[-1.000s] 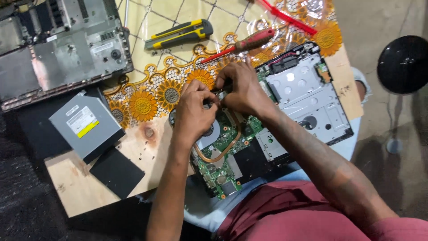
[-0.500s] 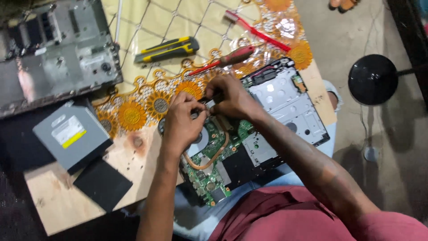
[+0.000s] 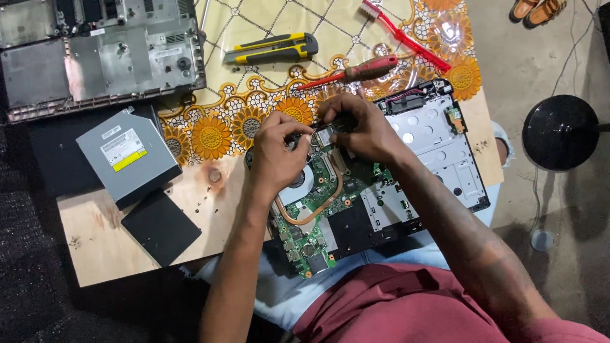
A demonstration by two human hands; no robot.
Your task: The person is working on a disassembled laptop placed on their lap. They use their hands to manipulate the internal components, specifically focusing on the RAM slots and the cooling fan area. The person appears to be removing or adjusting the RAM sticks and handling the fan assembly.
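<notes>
Opened laptop base (image 3: pixel 406 190), motherboard exposed, lies at our near table edge. Both hands meet over its upper middle: left hand (image 3: pixel 279 155) curled, fingertips pinching a small card (image 3: pixel 324 135); right hand (image 3: pixel 359 127) closed on the same part. Just beyond the base: red screwdriver (image 3: pixel 356 71), yellow-black knife (image 3: pixel 273 47), red toothbrush (image 3: pixel 406 35). Well left of it: grey optical drive (image 3: pixel 127 155).

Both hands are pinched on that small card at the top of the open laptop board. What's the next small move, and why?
Probably ease the small card gently out toward the fan: the left hand and right hand both pinch it, and the red screwdriver lies aside.
</notes>
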